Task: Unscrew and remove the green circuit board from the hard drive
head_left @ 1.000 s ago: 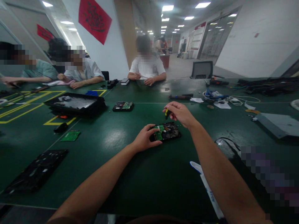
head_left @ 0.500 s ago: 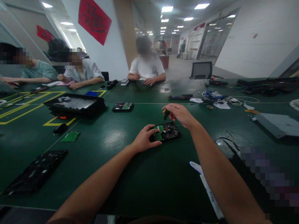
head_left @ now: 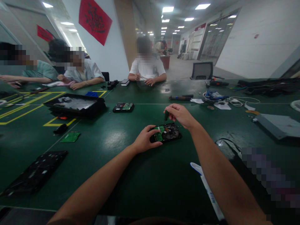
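A hard drive (head_left: 172, 132) lies on the green table with its green circuit board facing up. My left hand (head_left: 146, 139) grips its left end, thumb along the near edge and fingers over the far side. Above the drive, my right hand (head_left: 179, 115) pinches the dark handle of a screwdriver (head_left: 166, 116), held upright over the board. I cannot make out whether the tip touches a screw. Tiny bits lie by the drive's far right corner.
Another hard drive (head_left: 123, 107) sits farther back. Left are a black tray (head_left: 77, 106), a loose circuit board (head_left: 70, 137) and a black panel (head_left: 36, 172). A grey metal box (head_left: 278, 125), cables (head_left: 215, 95) and a white strip (head_left: 211, 190) lie right. Several people sit across the table.
The screwdriver handle has turned slightly in my right fingers, which have shifted a little. My left hand and the hard drive have stayed in place.
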The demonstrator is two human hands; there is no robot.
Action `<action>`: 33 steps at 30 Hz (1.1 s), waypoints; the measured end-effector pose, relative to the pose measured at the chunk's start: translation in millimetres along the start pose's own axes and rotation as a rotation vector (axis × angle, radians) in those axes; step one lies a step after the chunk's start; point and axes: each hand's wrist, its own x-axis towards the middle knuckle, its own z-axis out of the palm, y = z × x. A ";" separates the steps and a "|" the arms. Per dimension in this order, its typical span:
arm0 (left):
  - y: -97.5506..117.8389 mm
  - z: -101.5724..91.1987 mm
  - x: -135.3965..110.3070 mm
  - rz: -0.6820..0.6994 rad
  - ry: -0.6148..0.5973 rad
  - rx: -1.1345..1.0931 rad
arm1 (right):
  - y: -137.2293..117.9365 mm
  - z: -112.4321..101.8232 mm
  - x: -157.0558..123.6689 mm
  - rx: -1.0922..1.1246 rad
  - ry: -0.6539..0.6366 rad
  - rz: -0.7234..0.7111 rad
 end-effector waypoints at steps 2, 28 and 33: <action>-1.2 0.9 0.0 0.004 0.006 -0.001 | -0.8 0.7 0.0 0.009 0.006 0.003; -1.8 0.1 0.1 0.006 0.001 0.000 | -1.1 0.9 -0.7 0.026 -0.019 0.017; -2.8 0.7 -0.1 0.005 0.003 -0.014 | -1.7 1.1 -0.7 0.031 -0.019 0.017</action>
